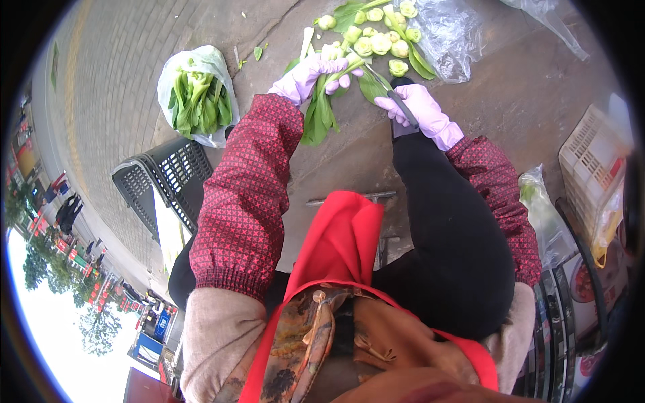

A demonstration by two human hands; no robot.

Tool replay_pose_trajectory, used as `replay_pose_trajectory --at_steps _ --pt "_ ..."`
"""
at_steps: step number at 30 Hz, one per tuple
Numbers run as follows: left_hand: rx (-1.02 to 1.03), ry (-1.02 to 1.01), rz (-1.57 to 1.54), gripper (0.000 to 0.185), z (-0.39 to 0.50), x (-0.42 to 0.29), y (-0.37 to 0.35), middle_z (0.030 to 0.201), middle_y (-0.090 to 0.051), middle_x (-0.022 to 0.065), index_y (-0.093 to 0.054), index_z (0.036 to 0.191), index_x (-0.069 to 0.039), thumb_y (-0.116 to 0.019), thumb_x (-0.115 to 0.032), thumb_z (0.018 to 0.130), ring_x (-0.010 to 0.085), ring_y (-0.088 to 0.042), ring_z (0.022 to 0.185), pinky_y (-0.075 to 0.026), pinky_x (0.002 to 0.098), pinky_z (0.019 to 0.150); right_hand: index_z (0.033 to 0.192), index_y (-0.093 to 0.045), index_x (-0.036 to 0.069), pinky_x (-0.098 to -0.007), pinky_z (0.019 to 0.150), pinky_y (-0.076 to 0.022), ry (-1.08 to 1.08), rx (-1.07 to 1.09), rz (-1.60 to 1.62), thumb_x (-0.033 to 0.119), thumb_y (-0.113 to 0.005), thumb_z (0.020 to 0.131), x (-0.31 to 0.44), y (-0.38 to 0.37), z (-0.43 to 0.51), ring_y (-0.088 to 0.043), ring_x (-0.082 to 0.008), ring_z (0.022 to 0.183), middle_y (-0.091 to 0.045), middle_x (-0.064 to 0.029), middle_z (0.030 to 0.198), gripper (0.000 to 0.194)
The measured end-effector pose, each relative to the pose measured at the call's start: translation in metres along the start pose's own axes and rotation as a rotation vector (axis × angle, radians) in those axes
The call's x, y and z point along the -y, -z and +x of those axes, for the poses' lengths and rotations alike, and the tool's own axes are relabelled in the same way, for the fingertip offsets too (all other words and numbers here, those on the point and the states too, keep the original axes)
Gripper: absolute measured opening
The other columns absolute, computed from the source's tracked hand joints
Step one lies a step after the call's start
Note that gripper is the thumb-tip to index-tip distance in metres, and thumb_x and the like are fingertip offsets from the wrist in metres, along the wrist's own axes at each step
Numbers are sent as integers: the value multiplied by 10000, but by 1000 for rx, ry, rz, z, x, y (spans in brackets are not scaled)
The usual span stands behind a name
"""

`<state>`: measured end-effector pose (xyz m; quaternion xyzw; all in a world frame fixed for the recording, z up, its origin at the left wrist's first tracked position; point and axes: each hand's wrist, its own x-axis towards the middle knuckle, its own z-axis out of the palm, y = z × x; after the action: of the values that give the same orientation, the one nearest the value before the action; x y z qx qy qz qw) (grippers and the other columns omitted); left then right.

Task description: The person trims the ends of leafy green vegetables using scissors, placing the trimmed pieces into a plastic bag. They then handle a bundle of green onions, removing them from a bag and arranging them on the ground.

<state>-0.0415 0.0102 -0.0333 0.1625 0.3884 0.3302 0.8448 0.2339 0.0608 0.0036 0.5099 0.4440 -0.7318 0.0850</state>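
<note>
My left hand (310, 78), in a lilac glove, grips a bunch of leafy bok choy (318, 116) whose green leaves hang downward. My right hand (422, 110), gloved alike, is closed around the dark handle of a knife (403, 107). The thin blade points up and left, its tip close to the pale stalks by my left fingers; whether it touches them I cannot tell. Beyond both hands, several cut bok choy bases (380, 44) lie on the ground among loose leaves. One cut base (398, 68) sits apart, nearer my right hand.
A clear plastic bag (448, 40) lies crumpled beyond the cut bases. To the left stand a bag of bok choy (201, 101) and a dark plastic basket (184, 163). On the right are a pale plastic crate (587, 151) and a bagged vegetable (544, 221). Pavement (126, 55) stretches away leftward.
</note>
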Motion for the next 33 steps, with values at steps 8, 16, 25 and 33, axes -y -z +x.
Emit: replay_pose_trajectory --at_steps 8,16,25,33 --pt "-316 48 215 434 -161 -61 20 985 -672 48 -596 1298 4 -719 -121 901 114 -606 792 -515 244 734 876 -642 51 -458 697 -489 177 -350 -1052 629 -729 765 -19 9 4 -651 -333 758 -636 -146 750 595" --pt "-501 53 237 364 -330 -57 36 1043 -672 87 -603 1244 43 -688 -52 903 129 -625 796 -535 257 764 890 -616 55 -435 710 -476 511 -301 -1151 231 -726 832 15 -3 2 -615 -313 791 -605 -125 812 216" --pt "-1213 -775 248 410 -305 -5 98 1073 -662 76 -554 1317 19 -657 -146 957 134 -625 900 -496 261 859 800 -634 -1 -388 661 -466 915 -23 -1138 377 -668 931 204 -132 42 -593 -283 696 -627 -145 736 401" --pt "-1461 -801 453 431 -272 -29 136 1225 -664 74 -597 1295 -57 -687 -71 874 170 -619 1121 -492 305 968 1027 -726 37 -349 758 -465 584 3 -883 468 -603 961 228 -274 226 -590 -182 804 -675 -62 859 453"
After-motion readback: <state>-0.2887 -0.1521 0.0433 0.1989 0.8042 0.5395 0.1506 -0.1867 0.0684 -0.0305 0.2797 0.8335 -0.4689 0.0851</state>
